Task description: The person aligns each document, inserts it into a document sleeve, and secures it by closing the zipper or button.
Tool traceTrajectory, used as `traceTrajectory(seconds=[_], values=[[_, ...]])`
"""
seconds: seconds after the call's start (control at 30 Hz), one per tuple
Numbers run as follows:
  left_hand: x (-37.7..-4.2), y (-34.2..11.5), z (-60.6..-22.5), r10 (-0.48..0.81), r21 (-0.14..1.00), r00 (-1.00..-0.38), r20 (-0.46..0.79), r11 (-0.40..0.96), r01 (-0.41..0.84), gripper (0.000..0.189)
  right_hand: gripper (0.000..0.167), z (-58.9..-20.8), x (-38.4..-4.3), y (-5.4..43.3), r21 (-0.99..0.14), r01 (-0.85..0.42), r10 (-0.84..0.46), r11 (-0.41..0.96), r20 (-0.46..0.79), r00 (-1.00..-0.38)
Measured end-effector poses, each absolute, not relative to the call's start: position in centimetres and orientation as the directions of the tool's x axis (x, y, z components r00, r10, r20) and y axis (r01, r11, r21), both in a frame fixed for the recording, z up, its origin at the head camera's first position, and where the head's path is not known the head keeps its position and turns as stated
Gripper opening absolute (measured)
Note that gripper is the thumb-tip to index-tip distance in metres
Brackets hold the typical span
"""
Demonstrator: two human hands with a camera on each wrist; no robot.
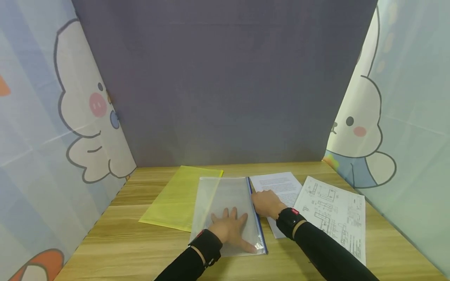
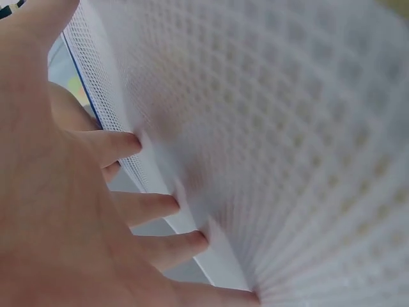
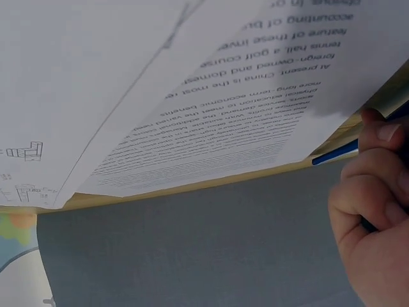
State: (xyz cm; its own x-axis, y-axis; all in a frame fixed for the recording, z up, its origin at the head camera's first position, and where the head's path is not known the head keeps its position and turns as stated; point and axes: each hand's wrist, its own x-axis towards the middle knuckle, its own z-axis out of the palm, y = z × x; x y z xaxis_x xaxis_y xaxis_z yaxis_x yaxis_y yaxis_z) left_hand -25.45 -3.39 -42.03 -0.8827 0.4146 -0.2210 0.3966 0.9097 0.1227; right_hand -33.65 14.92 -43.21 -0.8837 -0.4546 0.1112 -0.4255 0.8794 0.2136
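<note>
A clear zip folder (image 1: 225,191) with a fine mesh pattern lies flat, its blue zipper edge (image 1: 261,234) on the right side. My left hand (image 1: 229,228) presses on the folder's lower part with fingers spread. The left wrist view shows those fingertips (image 2: 195,242) touching the mesh sheet (image 2: 268,128). At the upper part of the blue edge, my right hand (image 1: 268,203) has its fingers curled and pinches the zipper edge. In the right wrist view, the blue strip (image 3: 335,153) runs into the curled fingers (image 3: 367,195); a slider there is hidden.
A yellow translucent folder (image 1: 179,199) lies to the left, partly under the clear one. On the right are a sheet of printed text (image 1: 279,185) and a sheet of technical drawings (image 1: 337,214) overlapping it. A dark panel (image 1: 225,86) stands behind the wooden table (image 1: 116,242).
</note>
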Motion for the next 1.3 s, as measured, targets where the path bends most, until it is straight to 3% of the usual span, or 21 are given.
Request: traceTrajectory(seconds=[0.3, 0.6, 0.9, 1.1, 1.3], values=[[-24.2, -3.3, -42.0, 0.402, 0.076, -0.885, -0.234, 0.915, 0.396, 0.113, 0.016, -43.4, -32.1, 14.7, 0.254, -0.470, -0.516, 0.845, 0.160, -0.841], [-23.4, -2.9, -41.8, 0.396, 0.071, -0.885, -0.243, 0.918, 0.391, 0.116, 0.018, -43.4, -31.0, 14.7, 0.289, -0.475, -0.528, 0.831, 0.138, -0.838], [-23.8, -3.3, -41.0, 0.450, 0.064, -0.866, -0.220, 0.892, 0.447, 0.103, 0.018, -43.4, -30.4, 14.9, 0.257, -0.509, -0.547, 0.822, 0.104, -0.831], [-25.7, -4.1, -40.2, 0.460, 0.156, -0.867, -0.193, 0.887, 0.435, 0.100, 0.017, -43.1, -30.3, 15.0, 0.233, -0.509, -0.535, 0.828, 0.061, -0.842], [-27.9, -4.6, -40.6, 0.481, 0.251, -0.872, -0.088, 0.858, 0.448, 0.090, 0.011, -42.9, -30.5, 15.1, 0.223, -0.514, -0.532, 0.829, 0.030, -0.846]])
